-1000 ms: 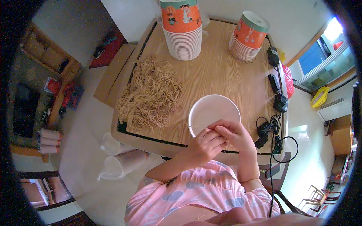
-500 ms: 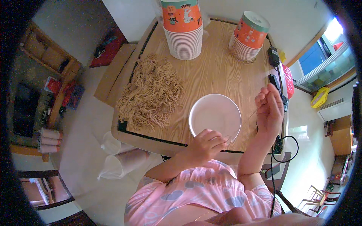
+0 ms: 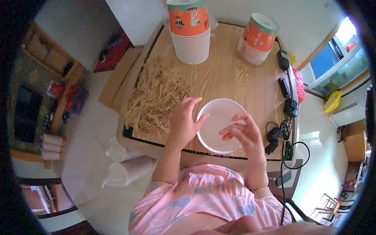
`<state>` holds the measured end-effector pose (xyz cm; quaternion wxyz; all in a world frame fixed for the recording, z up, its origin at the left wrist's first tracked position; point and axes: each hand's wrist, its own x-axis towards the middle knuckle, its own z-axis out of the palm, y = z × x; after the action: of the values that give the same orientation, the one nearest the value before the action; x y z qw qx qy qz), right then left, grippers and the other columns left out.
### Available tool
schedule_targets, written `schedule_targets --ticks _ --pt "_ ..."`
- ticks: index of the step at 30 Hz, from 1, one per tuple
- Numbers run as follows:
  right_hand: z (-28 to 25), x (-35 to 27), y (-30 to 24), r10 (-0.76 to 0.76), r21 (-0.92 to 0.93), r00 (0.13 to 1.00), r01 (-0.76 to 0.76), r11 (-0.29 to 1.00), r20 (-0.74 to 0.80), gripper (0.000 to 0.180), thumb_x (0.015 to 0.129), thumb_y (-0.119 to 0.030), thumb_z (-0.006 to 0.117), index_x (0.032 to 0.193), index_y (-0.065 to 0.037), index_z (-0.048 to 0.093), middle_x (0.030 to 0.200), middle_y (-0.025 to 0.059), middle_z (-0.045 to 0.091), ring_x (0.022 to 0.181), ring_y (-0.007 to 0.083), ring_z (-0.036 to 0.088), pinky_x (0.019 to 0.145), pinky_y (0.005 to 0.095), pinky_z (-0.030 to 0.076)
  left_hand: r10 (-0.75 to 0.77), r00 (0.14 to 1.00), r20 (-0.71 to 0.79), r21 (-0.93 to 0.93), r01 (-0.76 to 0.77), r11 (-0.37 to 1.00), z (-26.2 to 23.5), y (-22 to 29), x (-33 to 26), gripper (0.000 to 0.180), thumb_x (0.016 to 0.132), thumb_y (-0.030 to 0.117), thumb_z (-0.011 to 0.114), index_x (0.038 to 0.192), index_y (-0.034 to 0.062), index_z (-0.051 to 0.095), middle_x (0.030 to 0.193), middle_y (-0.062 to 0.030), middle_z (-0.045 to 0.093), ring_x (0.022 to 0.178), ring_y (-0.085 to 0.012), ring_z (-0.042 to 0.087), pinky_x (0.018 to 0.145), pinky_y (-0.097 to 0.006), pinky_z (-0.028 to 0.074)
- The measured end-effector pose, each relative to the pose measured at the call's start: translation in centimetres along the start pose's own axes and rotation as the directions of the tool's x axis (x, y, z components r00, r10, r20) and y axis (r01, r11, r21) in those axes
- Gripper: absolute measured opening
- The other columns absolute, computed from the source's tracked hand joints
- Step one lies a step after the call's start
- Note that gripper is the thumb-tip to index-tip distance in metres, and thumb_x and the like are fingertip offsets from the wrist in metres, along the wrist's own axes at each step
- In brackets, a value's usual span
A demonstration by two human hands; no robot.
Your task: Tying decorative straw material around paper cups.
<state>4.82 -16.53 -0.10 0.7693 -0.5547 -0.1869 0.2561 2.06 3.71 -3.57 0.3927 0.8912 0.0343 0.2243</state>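
A white round tub (image 3: 213,102), probably paper, stands near the front edge of the wood-grain table (image 3: 223,84), its mouth facing up. Close to its left rim is my left hand (image 3: 185,124), thumb and fingers apart with nothing between them. My right hand (image 3: 247,133) hovers over the tub's right side, its fingers spread and slightly bent, and I see nothing held in them. To the left, a loose tangled pile of tan cords (image 3: 156,96) lies on the table, its near right edge partly behind my left hand.
A tall stack of printed paper tubs (image 3: 191,45) stands at the back, and a shorter orange-and-green stack (image 3: 258,39) at the back right. Black power adapters (image 3: 290,107) and coiled cable (image 3: 288,137) line the right edge. Clear plastic-wrapped stacks (image 3: 127,170) lie on the floor at left.
My left hand has left the tub's near rim for its left side, its fingers parting. My right hand has come down leftward over the tub. The thin cord between my hands no longer shows.
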Motion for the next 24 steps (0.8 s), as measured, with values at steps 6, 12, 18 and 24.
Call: schedule_targets --ticks 6,12,18,24 --pt "-0.1 -1.5 1.9 0.139 0.043 0.988 -0.142 0.989 0.074 0.006 0.086 -0.007 0.058 0.086 -0.001 0.056 0.088 0.0102 0.064 0.084 0.0172 0.062 0.076 0.0278 0.049 0.072 0.997 -0.028 0.064 -0.07 0.995 1.6 -1.5 -0.6 0.018 0.072 0.008 0.066 0.085 0.0037 0.054 0.091 -0.0104 0.055 0.088 -0.0301 0.052 0.079 -0.041 0.042" --pt "-1.2 -3.6 4.9 0.154 0.053 0.985 -0.15 0.987 -0.076 0.008 0.082 -0.003 0.062 0.09 -0.001 0.062 0.088 0.0053 0.063 0.084 0.015 0.06 0.077 0.0262 0.048 0.114 0.987 0.109 -0.05 -0.11 0.993 -0.5 3.3 -2.6 0.017 0.067 0.0 0.064 0.074 0.0042 0.048 0.085 -0.0104 0.057 0.087 -0.0303 0.055 0.076 -0.041 0.045" --pt "-0.1 -5.2 6.7 0.376 0.391 0.892 -0.262 0.882 -0.251 0.018 0.081 -0.002 0.061 0.098 0.0 0.059 0.094 0.0083 0.062 0.088 0.0193 0.06 0.077 0.0292 0.049 0.221 0.948 0.231 -0.217 -0.171 0.961 -1.3 4.9 -4.6 0.024 0.066 -0.001 0.065 0.079 0.0041 0.047 0.091 -0.0121 0.057 0.095 -0.0316 0.055 0.083 -0.041 0.045" --pt "-1.6 -5.8 8.1 0.367 0.475 0.929 -0.302 0.826 -0.048 0.017 0.085 -0.006 0.059 0.101 -0.001 0.058 0.094 0.0078 0.062 0.086 0.018 0.06 0.075 0.0281 0.05 0.216 0.941 0.262 -0.152 -0.181 0.972 -1.3 5.5 -4.5 0.037 0.066 0.002 0.068 0.1 0.004 0.054 0.092 -0.0111 0.056 0.093 -0.0298 0.054 0.083 -0.04 0.045"
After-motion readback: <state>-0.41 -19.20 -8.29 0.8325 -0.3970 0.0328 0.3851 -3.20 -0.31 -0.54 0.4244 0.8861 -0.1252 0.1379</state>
